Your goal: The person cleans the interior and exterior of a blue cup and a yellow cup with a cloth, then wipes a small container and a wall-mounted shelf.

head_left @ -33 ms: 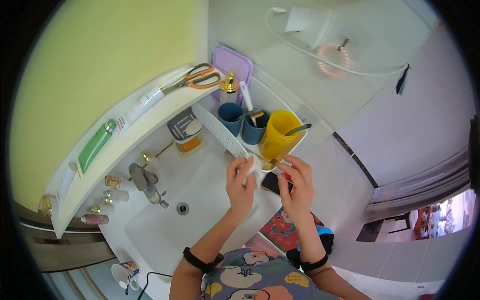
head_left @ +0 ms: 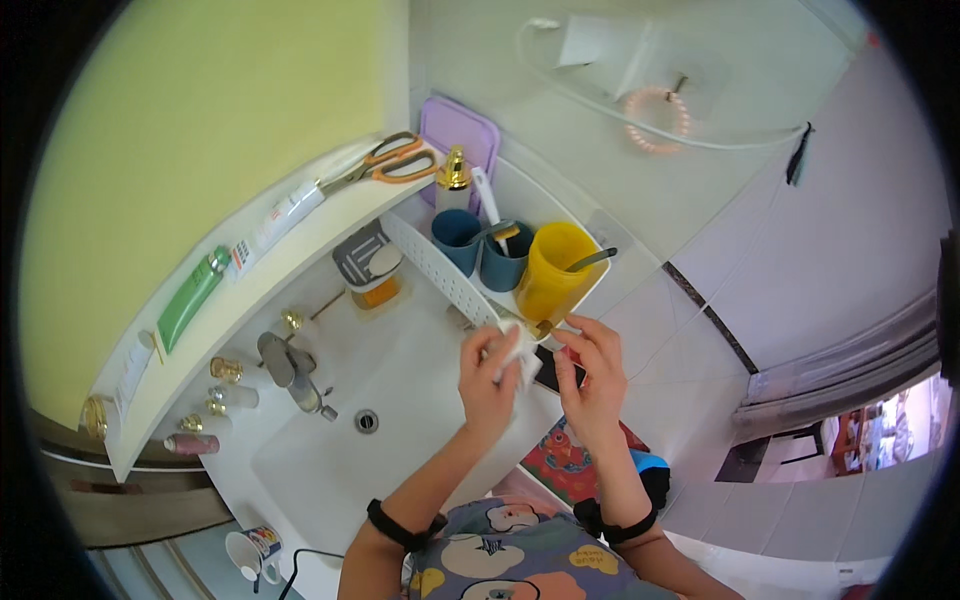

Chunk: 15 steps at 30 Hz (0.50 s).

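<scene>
My left hand [head_left: 488,385] is closed around a crumpled white tissue [head_left: 519,352], slightly blurred, against the near end of a white perforated basket [head_left: 440,262]. At that same end my right hand [head_left: 594,375] grips the basket's edge with bent fingers, the thumb lower down; its exact hold is partly hidden. Inside the basket stand a yellow cup [head_left: 556,262] with a dark-handled item in it, two blue cups [head_left: 456,228], a white-handled brush [head_left: 486,196] and a gold-capped bottle [head_left: 453,178]. Behind my right fingers lies a dark phone-like slab [head_left: 558,374].
Left of the basket is a white sink [head_left: 330,440] with a faucet [head_left: 288,362] and a soap dish [head_left: 362,252]. Several small bottles [head_left: 205,424] line its far side. A curved shelf [head_left: 290,232] above holds tubes and orange-handled scissors [head_left: 402,160]. A mug [head_left: 252,550] stands lower left.
My left hand and the tissue have shifted slightly right and down along the basket's end, and more of the tissue shows. My right hand stays at the basket's edge.
</scene>
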Each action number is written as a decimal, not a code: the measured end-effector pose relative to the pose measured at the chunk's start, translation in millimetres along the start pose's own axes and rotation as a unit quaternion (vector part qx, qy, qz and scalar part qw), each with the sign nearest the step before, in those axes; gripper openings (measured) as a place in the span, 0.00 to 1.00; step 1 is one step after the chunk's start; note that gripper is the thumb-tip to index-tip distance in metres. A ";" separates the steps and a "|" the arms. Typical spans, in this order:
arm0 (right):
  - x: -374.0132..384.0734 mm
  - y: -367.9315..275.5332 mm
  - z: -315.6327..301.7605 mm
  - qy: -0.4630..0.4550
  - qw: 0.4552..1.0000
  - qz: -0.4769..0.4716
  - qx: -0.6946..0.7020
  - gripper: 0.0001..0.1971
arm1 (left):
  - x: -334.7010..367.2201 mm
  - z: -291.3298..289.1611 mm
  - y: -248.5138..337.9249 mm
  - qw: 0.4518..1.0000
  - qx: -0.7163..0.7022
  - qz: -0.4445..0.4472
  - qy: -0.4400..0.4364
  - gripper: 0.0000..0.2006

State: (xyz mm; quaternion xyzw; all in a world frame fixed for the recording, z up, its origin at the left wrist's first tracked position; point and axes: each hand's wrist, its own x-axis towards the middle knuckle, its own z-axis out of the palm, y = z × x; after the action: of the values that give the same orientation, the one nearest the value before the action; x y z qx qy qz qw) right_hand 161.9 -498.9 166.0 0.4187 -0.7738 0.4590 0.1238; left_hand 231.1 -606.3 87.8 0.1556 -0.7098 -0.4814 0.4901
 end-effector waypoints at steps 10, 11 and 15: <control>12.7 -3.2 -33.1 -0.009 0.951 0.091 0.295 0.20 | 25.0 18.8 99.6 0.973 -0.187 -0.076 -0.111 0.20; 19.0 -0.4 -40.3 0.006 0.954 0.079 0.290 0.19 | 29.6 18.8 101.0 0.974 -0.173 -0.031 -0.143 0.21; 56.7 6.9 -82.0 -0.019 0.983 0.044 0.176 0.15 | 73.4 19.1 78.1 0.967 -0.001 0.153 -0.204 0.24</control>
State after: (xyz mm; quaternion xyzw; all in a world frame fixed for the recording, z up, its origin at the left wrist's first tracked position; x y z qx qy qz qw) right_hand 105.8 -460.9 239.5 0.4077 -0.7012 0.5848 0.0133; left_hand 199.9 -608.9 192.1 -0.0567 -0.8095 -0.4230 0.4032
